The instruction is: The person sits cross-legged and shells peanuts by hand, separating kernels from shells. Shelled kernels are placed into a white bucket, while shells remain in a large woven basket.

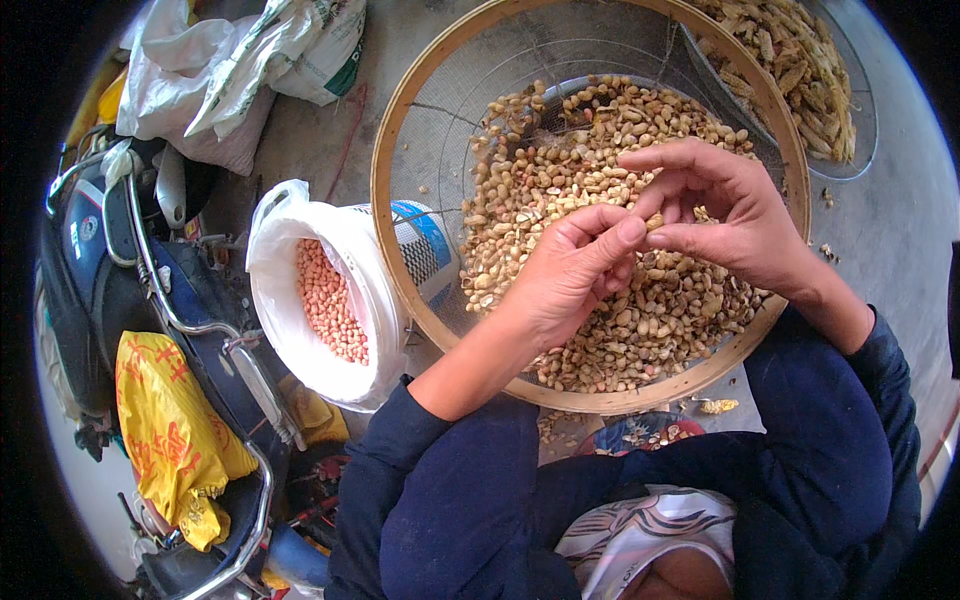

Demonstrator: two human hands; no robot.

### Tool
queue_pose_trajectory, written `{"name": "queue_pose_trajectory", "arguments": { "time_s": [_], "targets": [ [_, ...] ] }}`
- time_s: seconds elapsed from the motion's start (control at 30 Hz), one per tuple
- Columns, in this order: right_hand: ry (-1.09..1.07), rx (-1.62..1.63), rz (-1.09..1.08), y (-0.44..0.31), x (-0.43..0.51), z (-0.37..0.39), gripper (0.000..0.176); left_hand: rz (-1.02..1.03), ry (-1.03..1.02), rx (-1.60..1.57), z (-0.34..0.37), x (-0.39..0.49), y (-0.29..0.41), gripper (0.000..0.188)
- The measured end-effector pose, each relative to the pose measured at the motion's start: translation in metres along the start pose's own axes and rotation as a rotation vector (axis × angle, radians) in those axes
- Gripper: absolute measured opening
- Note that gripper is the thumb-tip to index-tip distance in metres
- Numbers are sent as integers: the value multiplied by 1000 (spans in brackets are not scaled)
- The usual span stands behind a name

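Both of my hands meet over a round wooden-rimmed wire sieve [750, 352] that holds a heap of peanuts in their shells [525, 202]. Between the fingertips is one small peanut [655, 222]. My right hand [731, 210] pinches it with thumb and fingers, and more peanuts [703, 215] show by its curled palm. My left hand [574, 262] presses thumb and index finger together at the peanut's near end; its other fingers are curled under and partly hidden. Left of the sieve, a white bucket [386, 285] lined with a plastic bag [274, 277] contains shelled pink peanuts [330, 300].
A motor scooter [97, 262] with chrome rails stands at the left, a yellow plastic bag [169, 435] on it. White woven sacks [225, 75] are at the upper left. A wire basket of corn cobs [810, 97] sits at the upper right. Shell bits [827, 251] lie on the concrete floor [877, 225].
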State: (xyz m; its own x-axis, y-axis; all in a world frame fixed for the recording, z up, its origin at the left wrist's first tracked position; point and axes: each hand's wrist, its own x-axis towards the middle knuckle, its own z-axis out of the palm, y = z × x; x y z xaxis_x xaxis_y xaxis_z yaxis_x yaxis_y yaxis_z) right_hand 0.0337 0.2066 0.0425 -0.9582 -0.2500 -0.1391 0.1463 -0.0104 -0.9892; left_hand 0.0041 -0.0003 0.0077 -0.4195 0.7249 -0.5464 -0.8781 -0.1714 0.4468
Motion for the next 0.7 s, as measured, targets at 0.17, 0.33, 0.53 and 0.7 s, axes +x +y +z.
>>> {"name": "queue_pose_trajectory", "arguments": {
  "time_s": [0.17, 0.33, 0.53, 0.7],
  "targets": [
    [25, 118, 77, 2, -3, 2, 55, 8, 47, 26, 5, -1, 1, 19],
    [15, 7, 169, 8, -3, -3, 36, 44, 6, -41, 4, -2, 3, 18],
    [-21, -24, 65, 12, -3, -8, 20, -28, -15, -78, 1, -1, 3, 17],
    [-3, 5, 78, 13, -2, -5, 22, -34, -12, -89, 1, 1, 2, 18]
  ]
}}
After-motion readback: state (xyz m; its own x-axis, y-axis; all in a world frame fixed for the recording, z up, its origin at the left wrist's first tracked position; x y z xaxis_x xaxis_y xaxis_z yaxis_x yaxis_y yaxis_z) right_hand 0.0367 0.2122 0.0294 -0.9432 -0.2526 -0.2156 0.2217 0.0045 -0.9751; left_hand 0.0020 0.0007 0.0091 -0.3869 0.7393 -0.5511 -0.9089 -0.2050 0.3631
